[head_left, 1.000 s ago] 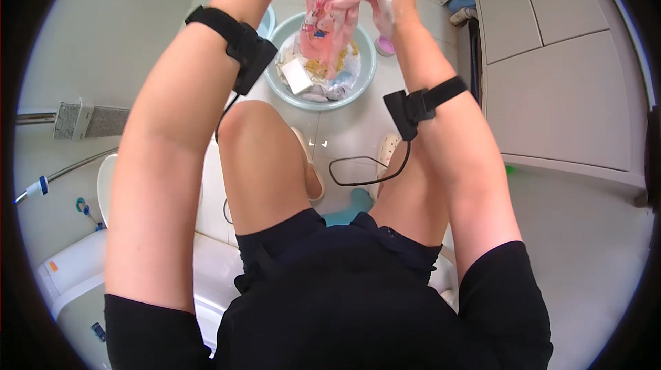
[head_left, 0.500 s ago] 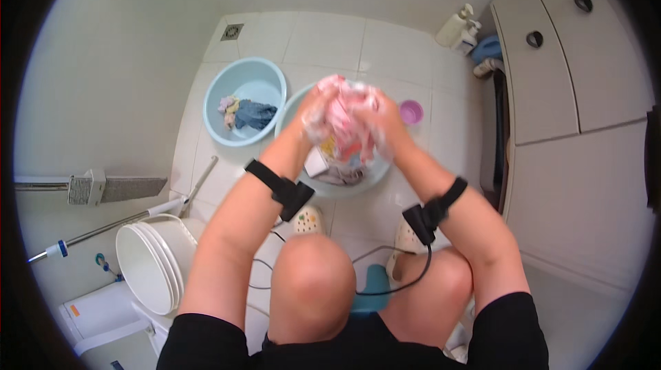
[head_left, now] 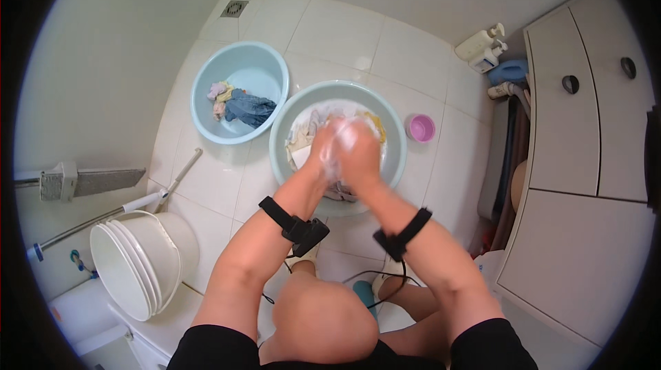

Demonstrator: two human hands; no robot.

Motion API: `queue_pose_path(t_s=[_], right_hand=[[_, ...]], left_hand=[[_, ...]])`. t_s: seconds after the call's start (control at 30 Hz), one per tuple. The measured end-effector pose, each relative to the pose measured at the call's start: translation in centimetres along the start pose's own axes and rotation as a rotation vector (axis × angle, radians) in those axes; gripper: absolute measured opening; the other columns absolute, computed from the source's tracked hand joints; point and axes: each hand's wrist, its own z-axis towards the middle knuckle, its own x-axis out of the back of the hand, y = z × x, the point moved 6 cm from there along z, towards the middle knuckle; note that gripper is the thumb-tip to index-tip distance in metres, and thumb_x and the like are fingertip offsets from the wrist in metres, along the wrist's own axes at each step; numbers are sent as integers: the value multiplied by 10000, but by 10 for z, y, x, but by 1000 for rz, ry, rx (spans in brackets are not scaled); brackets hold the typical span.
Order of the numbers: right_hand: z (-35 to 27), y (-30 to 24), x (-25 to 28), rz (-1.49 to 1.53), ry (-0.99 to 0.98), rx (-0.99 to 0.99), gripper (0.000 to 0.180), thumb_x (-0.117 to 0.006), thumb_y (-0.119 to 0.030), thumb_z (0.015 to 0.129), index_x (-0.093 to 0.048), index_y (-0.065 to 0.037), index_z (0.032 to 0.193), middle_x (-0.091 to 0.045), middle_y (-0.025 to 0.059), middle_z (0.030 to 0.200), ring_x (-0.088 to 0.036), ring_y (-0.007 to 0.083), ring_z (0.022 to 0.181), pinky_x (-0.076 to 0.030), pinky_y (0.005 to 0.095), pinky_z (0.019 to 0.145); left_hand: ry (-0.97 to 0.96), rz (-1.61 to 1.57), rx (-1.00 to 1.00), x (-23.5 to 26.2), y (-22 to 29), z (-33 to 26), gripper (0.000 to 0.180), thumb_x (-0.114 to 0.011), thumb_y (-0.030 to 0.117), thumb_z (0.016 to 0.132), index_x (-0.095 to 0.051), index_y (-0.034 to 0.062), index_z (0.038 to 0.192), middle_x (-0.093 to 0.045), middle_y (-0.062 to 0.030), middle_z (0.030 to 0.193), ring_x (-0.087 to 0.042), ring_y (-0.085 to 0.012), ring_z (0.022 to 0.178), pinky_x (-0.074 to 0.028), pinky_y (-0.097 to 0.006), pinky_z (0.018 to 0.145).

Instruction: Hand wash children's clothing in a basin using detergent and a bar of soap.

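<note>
Over a pale blue-green basin [head_left: 394, 125] my two hands are pressed together, smeared by motion. My left hand [head_left: 326, 148] and my right hand [head_left: 363, 158] close round a pink, sudsy cloth [head_left: 346, 137], of which only a little shows between them. Below them in the basin lie wet clothes: pale grey-white cloth [head_left: 301, 136], a yellow piece [head_left: 375, 122] and a greyish one [head_left: 339, 194] at the near side. Partly behind my left hand is a white block-like thing [head_left: 301, 156]. Each forearm wears a black strap with a small device and cable.
A light blue basin [head_left: 203, 111] with denim and pale clothes stands at left. To the right is a purple cup [head_left: 421, 128]. Pump bottles [head_left: 480, 43] stand by the cabinet [head_left: 551, 142]. White buckets [head_left: 148, 263] and a flat mop [head_left: 89, 184] are at left.
My hands have come closer together, bunching the pink cloth that was spread between them, so little of it shows. The view has shifted, with more of the basin in sight.
</note>
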Motion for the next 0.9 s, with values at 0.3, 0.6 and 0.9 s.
queue_pose_path(t_s=[0.3, 0.6, 0.9], right_hand=[[-12, 5, -7, 55, -30, -71, 147, -564, -128, 806, -579, 17, 794, -602, 177, 741, -599, 258, 677, -451, 347, 610], [-9, -7, -8, -11, 54, 172, 207, -540, -183, 827, -548, 5, 741, -558, 193, 759, -540, 359, 706, -419, 419, 647], [-11, -4, -24, 26, -96, -51, 150, -556, -139, 790, -528, -8, 723, -556, 181, 805, -540, 363, 763, -419, 426, 658]], left_hand=[[-29, 187, 101, 6, 5, -9, 210, -457, 294, 896, -538, 105, 858, -546, -11, 749, -547, -122, 660, -449, -275, 557], [-42, 257, -14, 5, 9, -11, 256, -416, 301, 901, -522, 72, 856, -481, -14, 671, -490, -134, 607, -415, -270, 521], [10, 218, -57, 12, 23, -12, 215, -416, 250, 888, -521, 65, 856, -488, -19, 707, -475, -120, 574, -409, -265, 510]])
